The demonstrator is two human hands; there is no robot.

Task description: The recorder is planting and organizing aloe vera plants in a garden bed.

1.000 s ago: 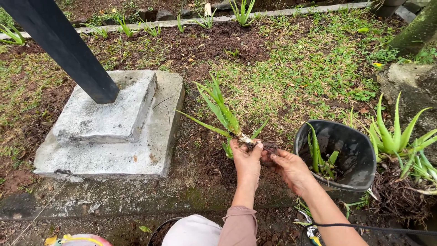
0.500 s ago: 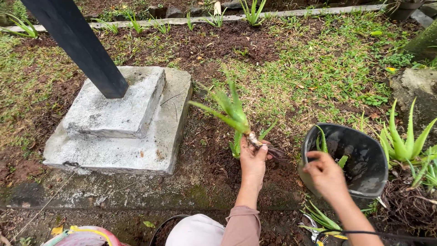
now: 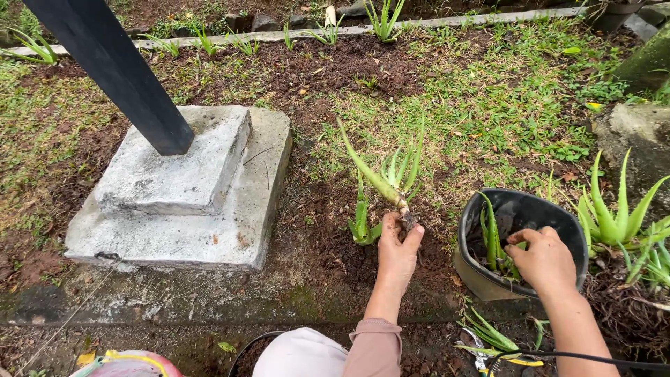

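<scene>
My left hand (image 3: pixel 396 253) grips an aloe (image 3: pixel 388 178) at its base; my right hand (image 3: pixel 546 262), fingers curled, reaches into the black pot (image 3: pixel 469 269) on the right.

A stepped concrete base (image 3: pixel 188 192) carries a dark slanted post (image 3: pixel 115 73), near grass (image 3: pixel 502 98) and bare soil (image 3: pixel 328 66).
</scene>
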